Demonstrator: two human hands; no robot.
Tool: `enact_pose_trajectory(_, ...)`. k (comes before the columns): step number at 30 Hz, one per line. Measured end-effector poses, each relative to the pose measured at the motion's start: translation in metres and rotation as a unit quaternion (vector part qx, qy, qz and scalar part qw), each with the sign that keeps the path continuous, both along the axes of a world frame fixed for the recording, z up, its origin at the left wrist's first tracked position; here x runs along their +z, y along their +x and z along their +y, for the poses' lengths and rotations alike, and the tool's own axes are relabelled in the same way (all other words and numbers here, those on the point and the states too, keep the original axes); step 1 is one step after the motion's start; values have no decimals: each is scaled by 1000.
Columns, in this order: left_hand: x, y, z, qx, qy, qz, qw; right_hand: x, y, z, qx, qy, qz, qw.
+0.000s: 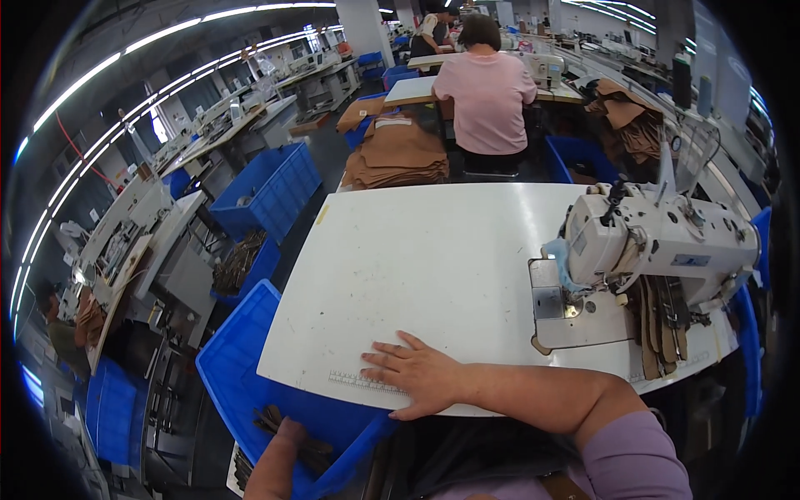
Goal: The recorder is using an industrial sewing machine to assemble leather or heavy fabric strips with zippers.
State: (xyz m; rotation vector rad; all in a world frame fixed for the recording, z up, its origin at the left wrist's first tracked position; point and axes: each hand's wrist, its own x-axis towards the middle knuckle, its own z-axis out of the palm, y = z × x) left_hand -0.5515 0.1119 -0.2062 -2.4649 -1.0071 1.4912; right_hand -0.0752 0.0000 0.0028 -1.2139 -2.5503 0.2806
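My left hand (291,430) is down in a blue plastic bin (237,333) at the table's near left corner. It looks closed round a bundle of dark brown strips (315,457), which stick out on both sides of it; the fingertips are hidden. My right hand (417,372) lies flat on the white tabletop (408,258), fingers spread, next to a printed ruler scale at the near edge. It holds nothing. To the right stands a white sewing machine (667,237), with more brown strips (660,325) hanging below its arm.
Stacked brown pieces (398,154) lie beyond the table's far left corner. A person in a pink shirt (486,100) sits ahead, back toward me. Blue crates (271,187) stand along the left aisle. Another pile of brown pieces (629,121) is at the far right.
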Motion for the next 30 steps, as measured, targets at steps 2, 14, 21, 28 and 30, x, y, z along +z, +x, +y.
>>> enact_pose_trajectory(2, 2, -5, -4, -11, -6, 23, 1000, -1, -2, 2, 19, -15, -1, 1000)
enact_pose_trajectory(14, 176, 41, -49, -33, 155, -129, 979, -6, 0, -3, 11, 15, -22, 1000)
enact_pose_trajectory(21, 335, 146, -135, 322, -39, -668, 670, -14, 6, -26, 13, 27, 16, 999)
enact_pose_trajectory(28, 281, 275, -162, 276, -352, -841, 306, 29, 26, -138, 132, -224, 325, 909)
enact_pose_trajectory(30, 274, 335, -176, 245, -426, -831, 261, 12, 46, -168, 183, -315, 535, 762)
